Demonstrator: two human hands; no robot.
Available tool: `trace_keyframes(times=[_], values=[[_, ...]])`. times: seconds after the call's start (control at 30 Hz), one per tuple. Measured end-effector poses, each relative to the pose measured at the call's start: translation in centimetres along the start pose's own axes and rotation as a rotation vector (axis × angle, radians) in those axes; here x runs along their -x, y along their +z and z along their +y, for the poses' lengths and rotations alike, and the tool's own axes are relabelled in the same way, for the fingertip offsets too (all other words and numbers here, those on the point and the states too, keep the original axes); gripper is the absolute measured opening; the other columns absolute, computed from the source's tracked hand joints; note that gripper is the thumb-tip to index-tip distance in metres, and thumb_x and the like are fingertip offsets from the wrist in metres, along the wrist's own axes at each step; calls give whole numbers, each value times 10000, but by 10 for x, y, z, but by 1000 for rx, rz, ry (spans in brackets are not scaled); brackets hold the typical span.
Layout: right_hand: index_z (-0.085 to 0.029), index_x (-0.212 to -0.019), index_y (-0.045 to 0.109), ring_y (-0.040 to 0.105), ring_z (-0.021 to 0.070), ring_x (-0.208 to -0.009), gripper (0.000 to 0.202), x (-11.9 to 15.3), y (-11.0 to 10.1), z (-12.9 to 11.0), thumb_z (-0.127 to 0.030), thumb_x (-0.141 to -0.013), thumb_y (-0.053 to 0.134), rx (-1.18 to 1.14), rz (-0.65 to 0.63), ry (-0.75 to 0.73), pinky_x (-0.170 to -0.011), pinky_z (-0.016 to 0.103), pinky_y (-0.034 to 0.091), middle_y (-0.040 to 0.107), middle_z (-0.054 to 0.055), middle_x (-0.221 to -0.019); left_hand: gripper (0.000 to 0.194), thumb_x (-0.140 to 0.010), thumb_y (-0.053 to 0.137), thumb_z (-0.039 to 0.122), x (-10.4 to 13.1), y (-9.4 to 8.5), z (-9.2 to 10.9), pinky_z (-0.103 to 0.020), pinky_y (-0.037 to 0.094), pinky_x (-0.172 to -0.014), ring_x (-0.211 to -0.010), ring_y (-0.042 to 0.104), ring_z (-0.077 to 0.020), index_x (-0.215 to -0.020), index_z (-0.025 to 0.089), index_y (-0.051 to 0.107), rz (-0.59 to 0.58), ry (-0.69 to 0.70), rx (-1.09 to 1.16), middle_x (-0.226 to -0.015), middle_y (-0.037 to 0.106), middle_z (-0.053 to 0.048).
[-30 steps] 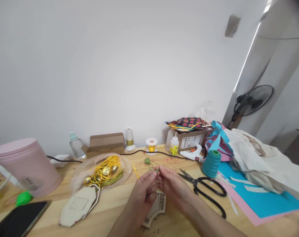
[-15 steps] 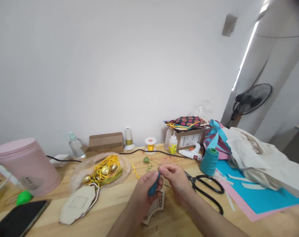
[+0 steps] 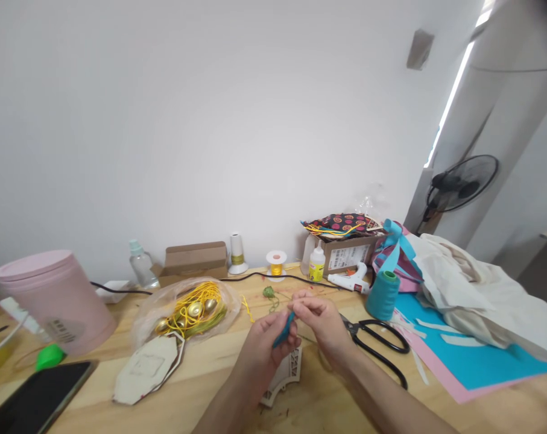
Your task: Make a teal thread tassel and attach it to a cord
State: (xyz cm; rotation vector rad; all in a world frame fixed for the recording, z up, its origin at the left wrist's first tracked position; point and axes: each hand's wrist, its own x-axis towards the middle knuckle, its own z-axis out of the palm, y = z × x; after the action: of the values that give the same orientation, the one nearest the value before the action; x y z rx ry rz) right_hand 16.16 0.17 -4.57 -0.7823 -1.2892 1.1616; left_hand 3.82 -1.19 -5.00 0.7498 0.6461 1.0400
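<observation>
My left hand [image 3: 269, 342] is closed around a small blue bundle [image 3: 284, 330] that looks like a thread tassel. Against its upper end, the fingertips of my right hand [image 3: 319, 322] pinch a thin green cord. Part of that cord shows with a small green tangle [image 3: 268, 292] on the table beyond my hands; the pinched stretch is hidden by the fingers. Under my left hand lies a pale cut-out wooden piece [image 3: 287, 377], partly covered. Black-handled scissors [image 3: 377, 337] rest to the right of my right hand, their blades partly hidden by it.
A teal thread cone [image 3: 383, 295], a white glue gun [image 3: 351, 279] and a glue bottle [image 3: 317, 265] stand at the back right. Blue sheets [image 3: 463, 361] and white cloth lie right. Leftward are a bag of yellow cords [image 3: 201, 307], octagonal boards [image 3: 146, 369], a phone [image 3: 42, 395] and a pink bin [image 3: 58, 301].
The blue bundle has tipped from nearly upright to a slant, its top leaning right. Both hands stay close together, with the right fingers slightly higher. The view has shifted a little.
</observation>
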Motion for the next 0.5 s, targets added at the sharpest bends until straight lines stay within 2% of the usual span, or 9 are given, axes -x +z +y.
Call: trace_keyframes(times=[0.13,0.2,0.27,0.37,0.43,0.5], values=[[-159,-499,621,471,128,-686,229,-3,-3,-1,-328,-653,642,11,109,-24,-682,254,365,509,-4,-658,410,-703,528,494,-1,0,1,-228,444,-603,-565,525,-90,-802,113,640,-40,-81,48,-701,590,-45],[-157,-481,615,490,136,-698,245,-5,-4,1,-333,-649,642,27,118,-38,-694,260,371,531,0,-647,362,-680,582,451,-2,-1,0,-212,442,-580,-553,521,-80,-805,116,641,-76,-64,8,-698,589,-37],[-161,-521,635,514,150,-704,230,-7,-7,2,-346,-658,632,36,141,-31,-707,278,382,570,5,-637,274,-650,645,365,-3,-3,-1,-199,439,-561,-536,514,-69,-778,122,643,-57,-32,-61,-687,590,-28],[-177,-714,680,547,176,-732,189,-9,-12,0,-351,-672,620,69,258,-39,-719,313,400,641,23,-718,303,-609,680,351,-6,-7,-1,-221,456,-613,-627,558,-101,-837,153,645,169,65,-141,-764,625,-40],[-194,-772,685,554,185,-749,173,-8,-15,-2,-324,-678,621,182,327,-121,-714,322,406,657,34,-777,327,-590,682,381,-8,-9,0,-214,451,-632,-659,564,-111,-821,151,657,319,187,-227,-739,639,-35],[-214,-761,687,550,179,-729,119,-7,-16,-3,-281,-689,621,373,324,-264,-695,318,406,659,34,-769,328,-597,661,419,-8,-7,1,-206,443,-611,-607,556,-109,-719,114,669,331,210,-311,-635,636,-36]])
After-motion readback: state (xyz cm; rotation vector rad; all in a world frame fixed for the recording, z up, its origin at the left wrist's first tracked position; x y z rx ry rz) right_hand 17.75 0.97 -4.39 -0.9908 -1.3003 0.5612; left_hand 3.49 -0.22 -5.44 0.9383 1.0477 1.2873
